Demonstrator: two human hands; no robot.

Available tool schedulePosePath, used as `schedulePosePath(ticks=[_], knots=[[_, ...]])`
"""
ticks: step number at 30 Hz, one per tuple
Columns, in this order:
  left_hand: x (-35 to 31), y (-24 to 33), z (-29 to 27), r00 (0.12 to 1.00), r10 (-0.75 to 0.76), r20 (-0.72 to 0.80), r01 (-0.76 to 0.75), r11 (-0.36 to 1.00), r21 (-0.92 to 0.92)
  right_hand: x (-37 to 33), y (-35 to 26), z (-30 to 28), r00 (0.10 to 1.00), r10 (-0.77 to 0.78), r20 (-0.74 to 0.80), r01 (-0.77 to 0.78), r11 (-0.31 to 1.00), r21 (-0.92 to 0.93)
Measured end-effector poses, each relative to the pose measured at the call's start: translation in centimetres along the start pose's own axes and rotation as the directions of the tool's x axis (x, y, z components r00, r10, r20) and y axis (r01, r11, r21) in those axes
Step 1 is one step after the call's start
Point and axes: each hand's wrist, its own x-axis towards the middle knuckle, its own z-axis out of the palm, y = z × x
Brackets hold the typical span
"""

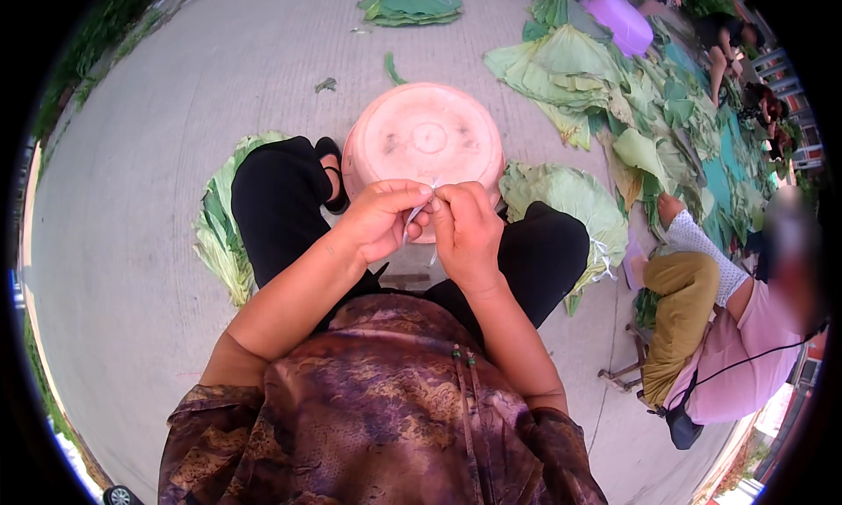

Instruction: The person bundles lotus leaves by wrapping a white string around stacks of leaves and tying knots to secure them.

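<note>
Both my hands meet in front of me, over the near edge of an upturned pink plastic basin. Between the fingertips runs a thin white plastic strip, its ends hanging below. My left hand pinches it with thumb and forefinger. Beside it, my right hand is closed with the thumb pressed on the forefinger, gripping the same strip. Past my right knee lies a stack of large green leaves with white strips at its edge. Another leaf stack lies outside my left leg.
A folded leaf bundle sits on the concrete beyond the basin. Large leaf piles spread at the far right, near a purple basin. Close on my right a person in a pink top sits; other people are farther back.
</note>
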Motion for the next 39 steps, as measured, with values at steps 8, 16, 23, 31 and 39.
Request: schedulePosePath(ticks=[8,16,23,31,39], knots=[[0.9,-0.1,0.2,0.989,0.147,-0.004,-0.142,0.960,0.241,-0.2,0.8,-0.6,0.818,0.540,0.197,-0.570,0.720,0.395],[1.0,0.0,0.1,0.967,0.252,0.024,-0.225,0.810,0.541,0.0,0.8,-0.3,0.742,0.597,0.306,-0.663,0.583,0.469],[0.4,0.0,0.9,0.968,0.233,-0.091,-0.187,0.917,0.351,-0.1,0.5,0.0,0.744,0.593,0.309,-0.653,0.548,0.522],[0.8,0.2,-0.5,0.996,-0.051,0.069,0.056,0.996,-0.072,-1.0,0.8,0.7,0.947,0.292,0.133,-0.311,0.728,0.611],[-0.1,0.0,0.2,0.995,0.099,-0.009,-0.092,0.956,0.279,-1.3,0.7,0.5,0.851,0.469,0.234,-0.481,0.521,0.705]])
